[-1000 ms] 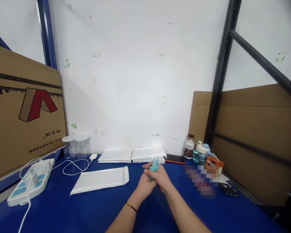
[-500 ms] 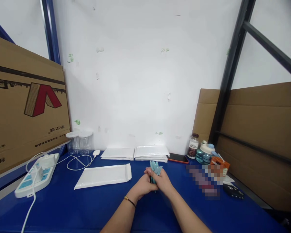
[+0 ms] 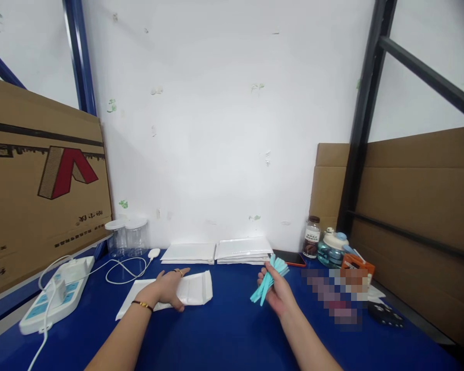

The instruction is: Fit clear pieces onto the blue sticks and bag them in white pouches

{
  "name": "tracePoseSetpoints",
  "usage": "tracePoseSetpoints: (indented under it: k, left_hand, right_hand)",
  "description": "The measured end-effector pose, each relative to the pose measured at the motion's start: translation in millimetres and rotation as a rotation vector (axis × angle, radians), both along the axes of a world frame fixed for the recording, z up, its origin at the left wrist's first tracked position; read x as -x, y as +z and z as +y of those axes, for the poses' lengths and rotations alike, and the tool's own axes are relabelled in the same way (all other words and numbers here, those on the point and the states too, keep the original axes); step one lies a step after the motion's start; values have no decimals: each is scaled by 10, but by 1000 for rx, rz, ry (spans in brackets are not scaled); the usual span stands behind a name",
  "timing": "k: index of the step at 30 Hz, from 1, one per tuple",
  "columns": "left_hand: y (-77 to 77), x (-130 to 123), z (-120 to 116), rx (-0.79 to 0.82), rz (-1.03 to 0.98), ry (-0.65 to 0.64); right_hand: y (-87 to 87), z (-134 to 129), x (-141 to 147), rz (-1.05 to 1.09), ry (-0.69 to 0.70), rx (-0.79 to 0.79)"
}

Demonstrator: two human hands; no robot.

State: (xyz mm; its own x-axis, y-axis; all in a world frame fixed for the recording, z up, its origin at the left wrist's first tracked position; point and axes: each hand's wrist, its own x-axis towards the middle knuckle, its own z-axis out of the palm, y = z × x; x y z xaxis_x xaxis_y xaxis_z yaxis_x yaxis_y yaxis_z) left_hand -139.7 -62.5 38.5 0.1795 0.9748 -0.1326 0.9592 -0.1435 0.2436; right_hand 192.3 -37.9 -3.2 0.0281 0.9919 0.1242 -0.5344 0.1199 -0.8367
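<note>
My left hand (image 3: pixel 167 288) lies across a white padded envelope (image 3: pixel 197 289) on the blue tabletop, its fingers spread and the thumb over the near edge. It hides the middle of the envelope. To the right, my right hand (image 3: pixel 276 294) is closed around a bundle of flat turquoise strips (image 3: pixel 268 281), held a little above the table. The strips fan out at both ends of the fist. Behind the hands, along the wall, lie two stacks of white padded envelopes (image 3: pixel 189 252).
A power strip (image 3: pixel 60 296) with white cables and two clear lidded jars (image 3: pixel 135 238) stand at left. On the right are a phone (image 3: pixel 296 258), a brown-capped bottle (image 3: pixel 311 237), a blue bottle (image 3: pixel 328 250), an orange box (image 3: pixel 365 268) and a black item (image 3: pixel 384 313). Cardboard panels (image 3: pixel 42 180) flank the table.
My hands were together around the turquoise strips. Now they are apart: the left has moved left onto the single envelope, and the right has shifted slightly right with the strips.
</note>
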Motion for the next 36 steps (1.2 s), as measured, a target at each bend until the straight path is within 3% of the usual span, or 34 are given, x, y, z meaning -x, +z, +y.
tracePoseSetpoints:
  k: [3,6,11,14,19,26,36]
  left_hand:
    - [41,-156,-41,-177,-50,-79]
    - [155,-396,-78,-295,-190,-162]
    - [366,-822,-161,-244,-534,-288]
    - [406,-993,-198,-183,-766,-365]
    - [344,-1095,-186,-91,-1075,-452]
    - [198,-1151,-177,26,-1474,-411]
    - [152,-1107,-212,6,-1582,-393]
  right_hand:
    - [136,-2,61,63,-43,45]
    - [454,-43,179,147,-32,43]
    - [1067,-175,356,176,6,-106]
    - [1268,-273,393,107,-2,-207]
    - [1361,-422,432,-73,38,-325]
    - [1465,-517,586,-454,355,-411]
    - [1563,-554,709,-455,478,-373]
